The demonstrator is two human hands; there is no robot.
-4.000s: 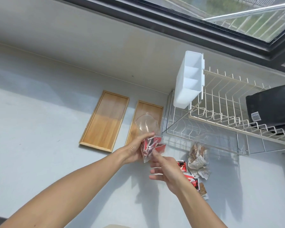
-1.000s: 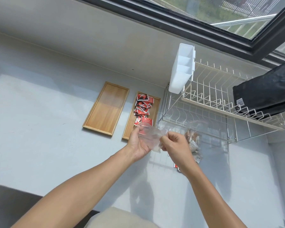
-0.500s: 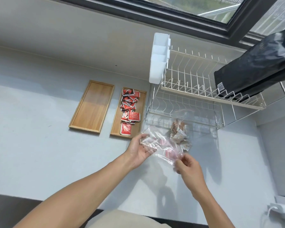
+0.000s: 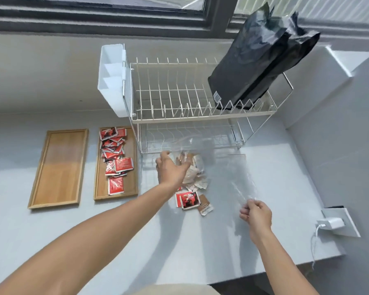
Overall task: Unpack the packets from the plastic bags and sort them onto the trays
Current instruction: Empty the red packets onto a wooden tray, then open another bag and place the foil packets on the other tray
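Observation:
Two wooden trays lie on the counter at the left. The left tray [image 4: 58,199] is bare; the right tray [image 4: 132,167] carries several red packets [image 4: 115,154]. My right hand [image 4: 256,216] pinches an empty clear plastic bag [image 4: 239,177] by its near end. My left hand [image 4: 171,170] reaches with spread fingers onto a second clear bag of brown-and-white packets [image 4: 195,171] lying in front of the dish rack. Just below it, loose red packets [image 4: 188,200] and a brown packet [image 4: 205,206] lie on the counter.
A two-tier white wire dish rack [image 4: 192,116] stands at the back, with a white cutlery holder [image 4: 112,81] on its left side and a black foil bag [image 4: 258,60] on top. A wall socket with a white charger [image 4: 333,223] is at the right.
The red packets went from the bag onto the right tray. My right hand has carried the emptied bag to the right, and my left hand let go of it and reached to the brown-packet bag.

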